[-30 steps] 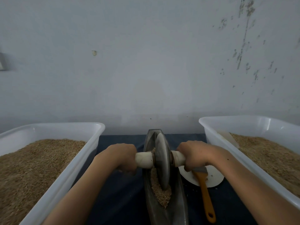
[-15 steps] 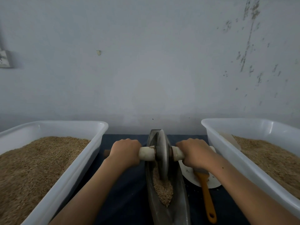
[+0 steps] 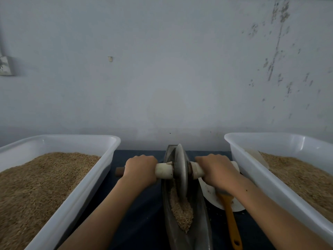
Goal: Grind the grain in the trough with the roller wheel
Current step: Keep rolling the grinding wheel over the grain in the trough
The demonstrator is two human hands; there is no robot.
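Centrally, at about six o'clock in the view, the roller wheel (image 3: 180, 173) stands upright on edge in the narrow metal trough (image 3: 200, 219), toward the trough's far end. Crushed grain (image 3: 181, 212) lies heaped in the trough just on the near side of the wheel, touching its lower rim. A pale axle handle (image 3: 164, 170) runs through the wheel from nine to three o'clock. The left hand (image 3: 140, 168) has its fingers curled round the handle at nine o'clock of the wheel; the right hand (image 3: 215, 168) grips the other end at three o'clock, knuckles up.

Under the right forearm, at four o'clock of the wheel, a brush with an orange handle (image 3: 231, 221) lies across a white plate (image 3: 210, 193). Everything sits on a dark cloth (image 3: 144, 213). A white tub (image 3: 72, 204) heaped with brown grain flanks the trough at nine o'clock, and a second white tub (image 3: 270, 186) of grain at three o'clock. A scuffed pale wall (image 3: 162, 78) fills twelve o'clock.
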